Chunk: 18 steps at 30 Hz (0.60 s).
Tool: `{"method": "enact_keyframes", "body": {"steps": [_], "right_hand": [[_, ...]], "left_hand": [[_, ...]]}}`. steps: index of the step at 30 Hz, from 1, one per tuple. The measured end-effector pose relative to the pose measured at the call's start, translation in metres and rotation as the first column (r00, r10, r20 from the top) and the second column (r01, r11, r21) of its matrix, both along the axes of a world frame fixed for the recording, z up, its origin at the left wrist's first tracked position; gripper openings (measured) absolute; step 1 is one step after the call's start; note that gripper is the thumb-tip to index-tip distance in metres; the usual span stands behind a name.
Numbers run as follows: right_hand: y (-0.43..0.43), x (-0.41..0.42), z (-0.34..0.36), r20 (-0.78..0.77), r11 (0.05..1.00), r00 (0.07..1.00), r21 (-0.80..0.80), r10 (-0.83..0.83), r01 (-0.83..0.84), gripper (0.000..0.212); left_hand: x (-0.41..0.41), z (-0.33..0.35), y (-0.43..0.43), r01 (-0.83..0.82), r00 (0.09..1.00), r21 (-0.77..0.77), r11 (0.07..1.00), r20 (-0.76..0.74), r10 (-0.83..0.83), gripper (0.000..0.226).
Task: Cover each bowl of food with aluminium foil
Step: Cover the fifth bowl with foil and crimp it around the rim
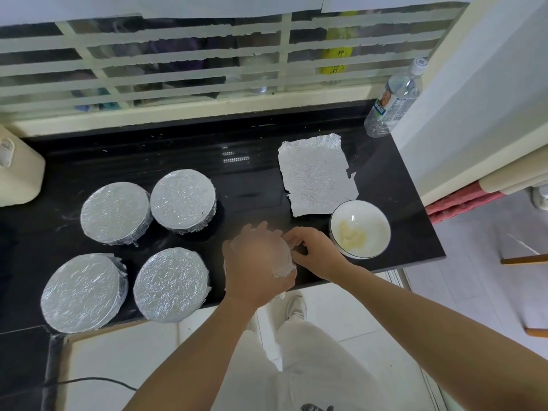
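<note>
Four shiny foil-topped bowls (115, 213) are done; left hand (256, 264) and right hand (315, 251) squeeze crinkly silver foil (285, 269) round a fifth; round white food bowl (359, 229) waits uncovered.

Four foil-covered bowls, tops flat and crinkled, stand in a square at the left of the desk (252, 185): far-left bowl (115, 213), far-right bowl (184, 200), near-left bowl (81, 292), near-right bowl (172, 284). A fifth bowl (284, 266), foil-wrapped, sits at the near edge, mostly hidden. To its right an uncovered white bowl (376, 223) holds pale food (351, 237). A loose foil sheet (315, 179) lies flat just beyond.
</note>
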State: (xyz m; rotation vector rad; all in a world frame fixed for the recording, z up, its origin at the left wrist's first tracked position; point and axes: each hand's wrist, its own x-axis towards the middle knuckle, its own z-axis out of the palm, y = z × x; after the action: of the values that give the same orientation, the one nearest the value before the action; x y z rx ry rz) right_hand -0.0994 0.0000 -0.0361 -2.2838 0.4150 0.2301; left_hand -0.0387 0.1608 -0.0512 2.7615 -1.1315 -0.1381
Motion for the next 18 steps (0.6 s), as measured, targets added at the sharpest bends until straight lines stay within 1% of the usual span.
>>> {"method": "enact_keyframes", "body": {"steps": [2,4,7,14,16,18], "right_hand": [[-0.002,0.001,0.001,0.011,0.997,0.999,-0.073,0.036,-0.035,0.021],[-0.002,0.003,0.003,0.056,0.983,0.995,-0.171,0.081,-0.070,0.016],[-0.001,0.007,0.003,0.125,0.951,0.981,-0.289,0.147,-0.106,0.017],[-0.002,0.011,0.005,0.194,0.905,0.959,-0.409,0.208,-0.114,0.012],[-0.003,0.013,0.008,0.218,0.881,0.944,-0.456,0.249,-0.127,0.012],[-0.001,0.014,0.011,0.234,0.857,0.932,-0.499,0.278,-0.130,0.007]], "left_hand": [[0.000,0.000,0.000,0.002,1.000,-0.001,1.000,-0.009,-0.002,0.078],[0.000,0.000,0.001,0.002,1.000,-0.003,1.000,-0.010,-0.002,0.077],[0.000,0.001,0.001,-0.003,1.000,-0.008,1.000,-0.010,0.003,0.077],[0.000,0.000,0.001,0.000,1.000,-0.005,1.000,-0.008,0.000,0.078],[0.000,0.000,0.001,0.000,1.000,-0.005,1.000,-0.007,0.000,0.078],[0.000,0.000,0.001,-0.002,1.000,-0.006,1.000,-0.006,0.001,0.078]]}}
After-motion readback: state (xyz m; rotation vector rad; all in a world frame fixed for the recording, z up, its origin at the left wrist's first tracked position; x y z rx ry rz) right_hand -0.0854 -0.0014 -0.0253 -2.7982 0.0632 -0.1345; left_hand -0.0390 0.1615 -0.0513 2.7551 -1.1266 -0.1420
